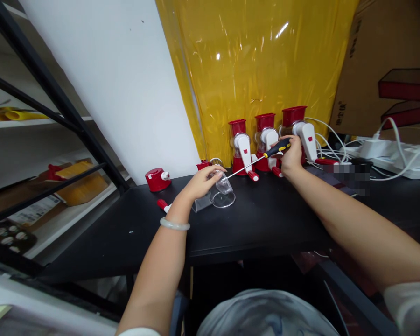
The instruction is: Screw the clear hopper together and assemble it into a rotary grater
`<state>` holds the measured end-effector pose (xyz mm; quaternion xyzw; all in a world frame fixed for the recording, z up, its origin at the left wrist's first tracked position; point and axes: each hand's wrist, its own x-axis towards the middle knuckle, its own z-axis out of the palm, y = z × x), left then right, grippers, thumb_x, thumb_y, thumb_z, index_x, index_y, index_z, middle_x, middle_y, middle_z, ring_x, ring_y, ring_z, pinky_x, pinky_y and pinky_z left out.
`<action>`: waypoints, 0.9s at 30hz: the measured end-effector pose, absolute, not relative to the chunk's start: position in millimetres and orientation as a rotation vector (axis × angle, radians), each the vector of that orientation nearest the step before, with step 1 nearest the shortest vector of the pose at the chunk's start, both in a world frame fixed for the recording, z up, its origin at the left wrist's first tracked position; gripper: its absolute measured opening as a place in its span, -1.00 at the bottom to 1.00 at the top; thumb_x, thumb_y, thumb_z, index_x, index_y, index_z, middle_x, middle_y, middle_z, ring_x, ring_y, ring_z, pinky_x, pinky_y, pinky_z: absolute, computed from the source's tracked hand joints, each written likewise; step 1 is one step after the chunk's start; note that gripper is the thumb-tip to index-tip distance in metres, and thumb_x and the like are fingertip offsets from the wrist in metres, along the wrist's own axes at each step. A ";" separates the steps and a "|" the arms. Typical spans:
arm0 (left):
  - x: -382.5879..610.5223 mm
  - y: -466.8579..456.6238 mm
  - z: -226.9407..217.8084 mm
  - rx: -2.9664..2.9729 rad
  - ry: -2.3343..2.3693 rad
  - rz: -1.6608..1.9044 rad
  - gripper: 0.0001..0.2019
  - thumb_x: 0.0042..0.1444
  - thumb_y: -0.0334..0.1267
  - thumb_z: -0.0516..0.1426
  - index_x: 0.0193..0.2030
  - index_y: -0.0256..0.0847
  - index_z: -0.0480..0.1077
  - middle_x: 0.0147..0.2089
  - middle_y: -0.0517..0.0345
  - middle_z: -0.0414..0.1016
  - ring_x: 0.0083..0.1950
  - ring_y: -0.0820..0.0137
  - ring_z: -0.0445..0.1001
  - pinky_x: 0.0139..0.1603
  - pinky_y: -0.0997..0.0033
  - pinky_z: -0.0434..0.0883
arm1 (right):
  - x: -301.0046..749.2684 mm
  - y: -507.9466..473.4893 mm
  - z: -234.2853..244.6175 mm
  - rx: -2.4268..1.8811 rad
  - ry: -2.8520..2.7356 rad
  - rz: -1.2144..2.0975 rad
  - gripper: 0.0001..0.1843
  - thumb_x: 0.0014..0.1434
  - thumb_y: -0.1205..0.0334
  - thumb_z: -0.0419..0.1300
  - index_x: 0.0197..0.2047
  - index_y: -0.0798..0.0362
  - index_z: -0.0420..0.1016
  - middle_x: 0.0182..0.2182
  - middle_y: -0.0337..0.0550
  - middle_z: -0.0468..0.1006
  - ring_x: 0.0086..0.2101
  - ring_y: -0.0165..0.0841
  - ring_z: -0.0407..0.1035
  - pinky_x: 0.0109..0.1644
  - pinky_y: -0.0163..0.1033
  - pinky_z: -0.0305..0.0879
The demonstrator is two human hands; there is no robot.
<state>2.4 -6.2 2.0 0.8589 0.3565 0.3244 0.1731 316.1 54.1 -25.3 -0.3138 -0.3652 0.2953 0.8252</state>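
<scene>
Three red-and-white crank grinders [270, 136] stand along the back of the black tabletop [266, 224], the rightmost partly hidden behind the right hand [292, 156]; a red round part [158, 179] sits off to the left, white cables [381, 149] to the right. The right hand grips a screwdriver [278, 147] by its handle, the shaft slanting down to a clear plastic part [224, 186] held in the left hand's [205, 181] fingers.
</scene>
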 end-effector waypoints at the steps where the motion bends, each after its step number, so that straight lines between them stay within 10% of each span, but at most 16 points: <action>1: 2.5 -6.1 1.8 2.435 1.015 0.919 -0.63 0.42 0.06 0.08 0.10 -0.12 0.52 0.12 0.00 0.62 0.03 0.20 0.57 0.10 0.14 0.47 | 315.5 53.9 -25.2 -0.663 -0.769 0.640 -0.74 0.26 -0.06 0.02 -0.19 -0.06 0.33 -0.46 -0.24 0.50 -0.43 -0.32 0.48 -0.57 -0.34 0.34; 13: 0.4 -3.0 -0.3 2.455 0.988 0.926 -0.65 0.43 0.04 0.08 0.10 -0.10 0.52 0.14 0.01 0.61 0.09 0.18 0.57 0.16 0.12 0.47 | 313.5 54.3 -22.1 -0.735 -0.726 0.496 -0.64 0.11 -0.07 0.32 -0.20 -0.05 0.34 -0.41 -0.32 0.38 -0.50 -0.44 0.31 -0.58 -0.36 0.25; 18: 1.0 -3.6 1.0 2.463 1.002 0.912 -0.66 0.43 0.03 0.08 0.10 -0.11 0.52 0.13 0.00 0.62 0.08 0.18 0.58 0.15 0.10 0.48 | 313.0 56.0 -23.6 -0.708 -0.707 0.484 -0.56 0.25 -0.29 0.11 -0.28 -0.06 0.35 -0.42 -0.21 0.41 -0.50 -0.37 0.35 -0.61 -0.31 0.23; 27: 0.0 -2.9 1.8 2.524 0.999 0.903 -0.70 0.41 0.02 0.11 0.07 -0.09 0.49 0.10 -0.02 0.60 0.10 0.14 0.56 0.19 0.00 0.45 | 312.1 54.4 -25.1 -0.676 -0.720 0.596 -0.73 0.26 -0.07 0.05 -0.21 -0.07 0.37 -0.47 -0.26 0.45 -0.46 -0.34 0.45 -0.57 -0.33 0.32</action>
